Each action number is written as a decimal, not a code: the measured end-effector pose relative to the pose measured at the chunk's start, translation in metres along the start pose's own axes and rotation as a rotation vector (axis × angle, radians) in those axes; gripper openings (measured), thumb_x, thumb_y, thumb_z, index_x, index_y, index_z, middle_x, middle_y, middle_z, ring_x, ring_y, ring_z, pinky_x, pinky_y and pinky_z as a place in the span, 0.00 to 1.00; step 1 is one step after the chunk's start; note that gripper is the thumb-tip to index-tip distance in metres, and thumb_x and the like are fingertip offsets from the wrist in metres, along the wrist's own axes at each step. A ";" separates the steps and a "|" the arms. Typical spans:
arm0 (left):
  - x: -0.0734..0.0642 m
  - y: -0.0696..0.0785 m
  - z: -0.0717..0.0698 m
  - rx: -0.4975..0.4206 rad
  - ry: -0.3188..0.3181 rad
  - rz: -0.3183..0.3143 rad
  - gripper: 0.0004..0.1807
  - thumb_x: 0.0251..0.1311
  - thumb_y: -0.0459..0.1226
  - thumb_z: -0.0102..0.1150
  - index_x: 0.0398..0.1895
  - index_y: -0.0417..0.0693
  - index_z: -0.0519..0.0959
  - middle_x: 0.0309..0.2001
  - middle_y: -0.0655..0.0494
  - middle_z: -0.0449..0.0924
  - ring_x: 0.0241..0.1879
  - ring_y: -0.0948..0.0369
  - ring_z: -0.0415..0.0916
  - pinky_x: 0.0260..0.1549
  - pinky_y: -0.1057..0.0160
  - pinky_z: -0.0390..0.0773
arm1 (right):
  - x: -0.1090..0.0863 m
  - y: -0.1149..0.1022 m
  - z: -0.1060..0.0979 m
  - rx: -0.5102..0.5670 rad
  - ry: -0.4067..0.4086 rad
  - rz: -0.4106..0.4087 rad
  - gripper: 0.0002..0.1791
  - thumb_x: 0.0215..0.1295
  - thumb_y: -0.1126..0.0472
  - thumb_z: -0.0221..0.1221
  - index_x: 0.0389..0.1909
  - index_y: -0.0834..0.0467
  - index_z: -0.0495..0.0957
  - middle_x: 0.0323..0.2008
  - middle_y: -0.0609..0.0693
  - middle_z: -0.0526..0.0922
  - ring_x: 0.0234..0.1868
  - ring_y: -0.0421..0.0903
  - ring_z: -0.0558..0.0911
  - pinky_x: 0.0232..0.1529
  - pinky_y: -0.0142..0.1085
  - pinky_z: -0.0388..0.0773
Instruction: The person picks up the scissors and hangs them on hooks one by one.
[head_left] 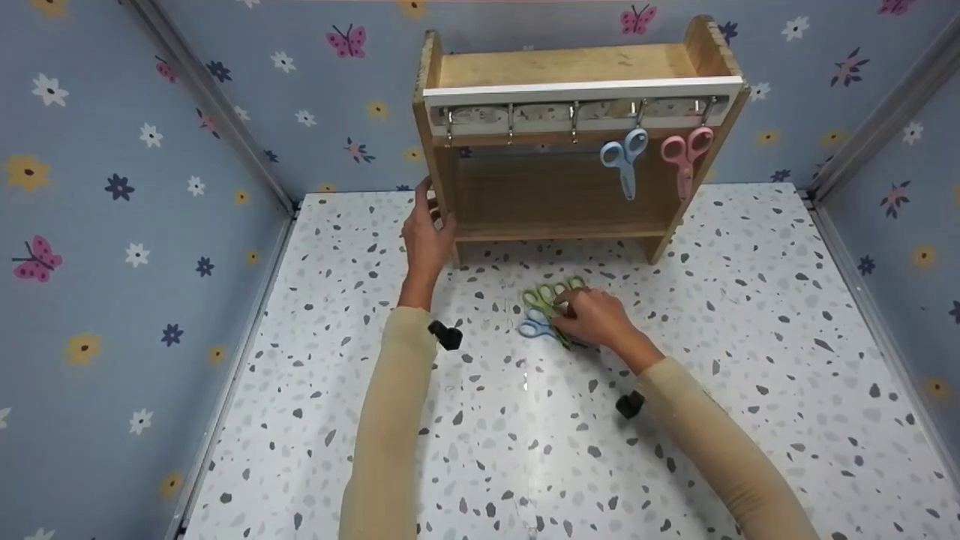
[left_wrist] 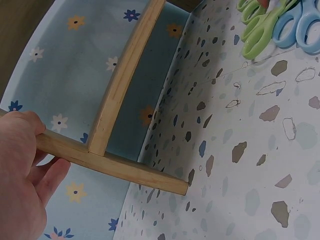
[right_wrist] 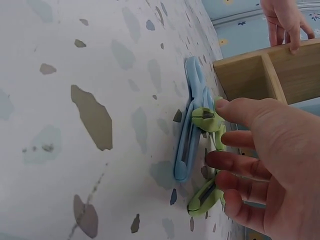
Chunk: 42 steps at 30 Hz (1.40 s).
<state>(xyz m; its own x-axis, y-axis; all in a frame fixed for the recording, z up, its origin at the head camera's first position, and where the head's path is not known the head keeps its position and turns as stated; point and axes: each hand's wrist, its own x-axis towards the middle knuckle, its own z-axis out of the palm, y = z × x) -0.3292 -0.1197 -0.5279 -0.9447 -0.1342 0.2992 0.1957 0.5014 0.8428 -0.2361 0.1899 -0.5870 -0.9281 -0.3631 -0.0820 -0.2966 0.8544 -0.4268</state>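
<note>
My left hand (head_left: 429, 234) grips the left side board of a wooden shelf (head_left: 562, 234), thumb and fingers on either side of the board. My right hand (head_left: 596, 319) is over several scissors on the table in front of the shelf. Its thumb and curled fingers pinch green-handled scissors (right_wrist: 204, 120), which cross over blue scissors (right_wrist: 182, 150). A second pair of green scissors (right_wrist: 202, 197) lies beside them, partly hidden behind the fingers. From the shelf's hooks hang blue scissors (head_left: 626, 161) and pink scissors (head_left: 685, 161).
A hook rail (head_left: 540, 112) runs along the shelf's upper front; its three left hooks carry nothing. The speckled white table (head_left: 517, 442) meets flower-patterned blue walls (head_left: 90, 285) at the sides and back.
</note>
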 end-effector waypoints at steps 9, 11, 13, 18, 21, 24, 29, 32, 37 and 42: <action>0.001 0.002 -0.001 0.015 -0.008 -0.026 0.38 0.82 0.33 0.61 0.90 0.51 0.60 0.78 0.40 0.79 0.75 0.45 0.83 0.75 0.46 0.85 | 0.000 -0.003 0.002 0.014 -0.017 0.008 0.22 0.76 0.48 0.72 0.61 0.58 0.90 0.42 0.56 0.95 0.39 0.52 0.91 0.42 0.53 0.90; 0.001 0.001 0.000 0.014 -0.001 -0.005 0.38 0.82 0.32 0.61 0.89 0.49 0.61 0.77 0.38 0.80 0.74 0.45 0.84 0.74 0.46 0.86 | 0.000 -0.003 0.003 0.014 -0.015 0.003 0.22 0.75 0.48 0.72 0.61 0.58 0.90 0.40 0.56 0.95 0.37 0.51 0.90 0.40 0.52 0.89; 0.001 0.000 0.000 0.011 0.009 0.021 0.37 0.81 0.31 0.61 0.89 0.47 0.61 0.75 0.36 0.81 0.73 0.43 0.84 0.73 0.44 0.87 | -0.001 -0.003 0.003 0.016 -0.011 -0.003 0.23 0.75 0.48 0.72 0.61 0.59 0.90 0.39 0.56 0.95 0.35 0.50 0.88 0.39 0.51 0.88; 0.001 0.000 0.000 0.011 0.021 0.049 0.37 0.80 0.30 0.61 0.88 0.44 0.63 0.72 0.33 0.83 0.71 0.42 0.86 0.71 0.42 0.87 | -0.001 -0.004 0.005 0.012 -0.009 -0.006 0.23 0.75 0.48 0.72 0.61 0.60 0.90 0.37 0.55 0.94 0.32 0.47 0.84 0.37 0.49 0.86; 0.001 -0.001 0.000 0.010 0.018 0.046 0.37 0.81 0.30 0.61 0.88 0.45 0.62 0.73 0.34 0.82 0.72 0.43 0.85 0.72 0.44 0.87 | -0.001 -0.004 0.006 0.005 -0.015 0.002 0.23 0.75 0.48 0.73 0.60 0.60 0.90 0.35 0.54 0.93 0.30 0.46 0.81 0.34 0.44 0.82; 0.001 -0.001 0.000 0.004 0.016 0.045 0.37 0.81 0.30 0.61 0.88 0.45 0.62 0.74 0.35 0.81 0.72 0.43 0.85 0.72 0.45 0.87 | 0.000 -0.005 0.006 0.008 -0.020 0.011 0.23 0.74 0.47 0.73 0.60 0.60 0.90 0.33 0.52 0.91 0.29 0.45 0.79 0.32 0.41 0.78; 0.000 -0.001 0.000 0.006 0.011 0.028 0.37 0.81 0.31 0.61 0.89 0.46 0.62 0.75 0.36 0.80 0.73 0.44 0.85 0.73 0.46 0.87 | 0.001 -0.004 0.008 0.010 -0.024 0.022 0.23 0.75 0.48 0.72 0.60 0.59 0.91 0.33 0.52 0.91 0.29 0.45 0.79 0.33 0.41 0.78; 0.001 -0.001 0.000 0.014 0.008 0.017 0.37 0.81 0.31 0.61 0.89 0.47 0.62 0.76 0.37 0.80 0.73 0.44 0.85 0.73 0.47 0.87 | 0.000 -0.004 0.008 0.000 -0.027 0.022 0.22 0.75 0.49 0.72 0.59 0.60 0.91 0.36 0.54 0.93 0.31 0.46 0.80 0.35 0.45 0.81; 0.001 0.000 0.000 0.018 0.008 0.017 0.37 0.81 0.31 0.62 0.89 0.47 0.62 0.74 0.36 0.82 0.72 0.43 0.85 0.73 0.45 0.87 | -0.002 -0.005 0.007 -0.004 -0.018 0.022 0.21 0.75 0.50 0.72 0.58 0.61 0.90 0.40 0.56 0.94 0.33 0.49 0.84 0.39 0.52 0.87; 0.001 0.000 -0.001 0.007 0.011 0.023 0.37 0.81 0.31 0.62 0.89 0.46 0.62 0.74 0.35 0.81 0.72 0.42 0.85 0.72 0.45 0.87 | -0.003 -0.006 0.007 0.000 -0.001 0.019 0.21 0.75 0.50 0.72 0.60 0.60 0.90 0.38 0.56 0.94 0.31 0.49 0.83 0.36 0.50 0.85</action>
<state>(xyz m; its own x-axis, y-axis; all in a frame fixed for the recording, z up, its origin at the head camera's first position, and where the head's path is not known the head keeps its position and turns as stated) -0.3299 -0.1205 -0.5277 -0.9371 -0.1315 0.3234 0.2157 0.5104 0.8324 -0.2301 0.1836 -0.5906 -0.9334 -0.3471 -0.0912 -0.2786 0.8611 -0.4252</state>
